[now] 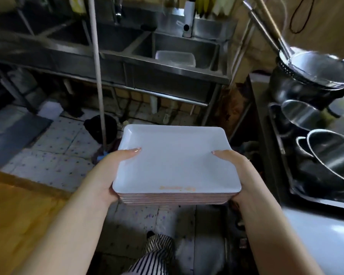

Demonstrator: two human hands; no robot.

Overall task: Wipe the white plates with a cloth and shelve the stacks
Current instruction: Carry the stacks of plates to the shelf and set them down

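A stack of several white rectangular plates [175, 161] with pinkish rims is held in the air in front of me, above the tiled floor. My left hand [111, 171] grips the stack's left side, thumb lying on the top plate and fingers hidden underneath. My right hand [236, 171] grips the right side the same way, thumb on top. The top plate bears a faint orange marking near its front edge. No cloth is in view.
A steel multi-basin sink [127, 50] runs along the back, with a clear plastic tub [175, 58] in its right basin. A rack of metal pots and bowls [316, 139] stands at right. A mop handle [96, 66] rises at centre-left. A wooden surface [18, 215] lies lower left.
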